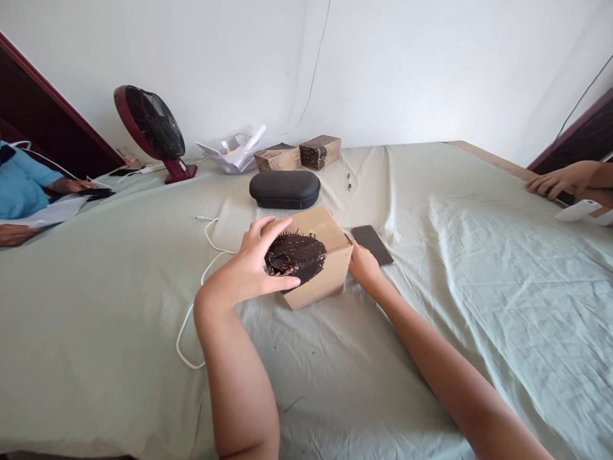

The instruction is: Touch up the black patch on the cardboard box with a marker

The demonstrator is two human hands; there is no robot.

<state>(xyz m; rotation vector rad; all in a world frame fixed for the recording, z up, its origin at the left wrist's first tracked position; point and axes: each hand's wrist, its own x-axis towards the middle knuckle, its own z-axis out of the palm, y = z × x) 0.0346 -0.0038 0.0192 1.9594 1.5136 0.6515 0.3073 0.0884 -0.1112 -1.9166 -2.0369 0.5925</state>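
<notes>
A brown cardboard box (330, 230) with a dark, ragged black patch drawn or painted over its left corner is tilted above the middle of the table. My left hand (258, 262) grips its left end, thumb on the near face and fingers over the top. At the opposite end, my right hand (364, 265) holds the box by its right side, with most of the fingers hidden behind it. Just right of that hand lies a dark flat phone (372, 245). Behind the box sits a black zip case (285, 189).
Two patterned cardboard boxes, a left one (278, 158) and a right one (320, 151), stand at the back beside a clear plastic bag (234, 156). A pen (349, 182), a white cable (184, 326) and a fan (153, 128) are on the cloth-covered table (119, 332). Other people's hands show at both sides.
</notes>
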